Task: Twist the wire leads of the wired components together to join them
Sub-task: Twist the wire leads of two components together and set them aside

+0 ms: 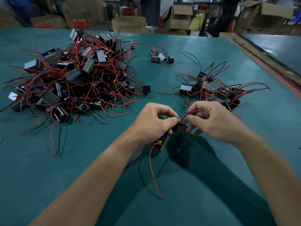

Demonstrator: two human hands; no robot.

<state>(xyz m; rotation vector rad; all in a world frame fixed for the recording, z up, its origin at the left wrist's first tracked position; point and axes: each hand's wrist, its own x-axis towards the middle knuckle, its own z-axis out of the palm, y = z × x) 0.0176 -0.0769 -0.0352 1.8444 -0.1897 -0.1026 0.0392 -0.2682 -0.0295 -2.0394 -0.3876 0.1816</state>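
From the head view, the spot where the wire leads [182,117] meet is hidden behind the thumbs and fingertips, so whether they are already wound together cannot be made out. A second component [181,128] is mostly covered by the right hand's fingers; only a dark block shows.

Both forearms reach in from the bottom edge, and the hands meet over the near middle of the green tabletop [48,168]. The left hand [154,123] curls its lower fingers round a boxy component [160,142], and its thumb and forefinger pinch the leads. The right hand [211,121] pinches the same leads from the other side, its remaining fingers bent against the dark block.

The boxy component is dark with yellow and blue bits at its open end; red and black wires trail from it down to the tabletop. A big tangled pile [73,75] lies far left, a smaller pile [210,88] to the right and a small cluster [161,57] beyond. Blurred cardboard boxes [179,15] stand behind.
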